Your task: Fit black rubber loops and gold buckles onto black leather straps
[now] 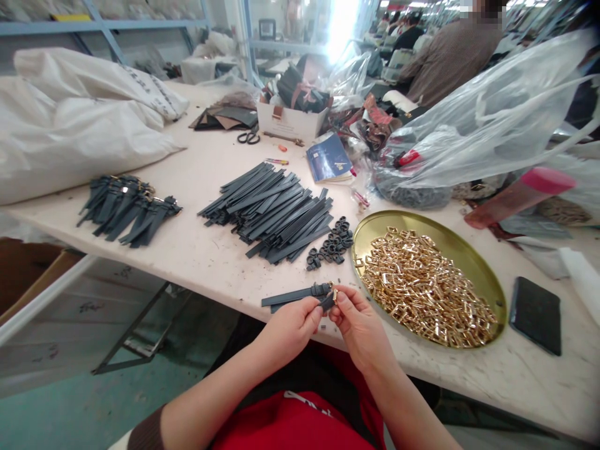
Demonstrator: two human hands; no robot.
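Observation:
My left hand point(293, 328) pinches a dark grey strap point(327, 302) at the table's near edge. My right hand point(359, 322) grips a small gold buckle point(334, 296) at the end of that strap, its fingertips close to the left hand's. Just beyond lies another dark strap point(293, 294) with a loop and a buckle on it. A heap of loose dark straps point(276, 212) covers the table's middle, with small dark strap loops point(335, 244) to its right. Many gold buckles point(422, 287) fill part of a round gold tray point(379, 225).
Buckled straps point(129, 209) lie bunched at left, near a large white sack point(79, 125). A phone point(535, 315) is right of the tray. Farther back are a blue booklet point(328, 158), scissors point(248, 137), a white box point(290, 122), a plastic bag point(487, 119) and a person point(452, 56).

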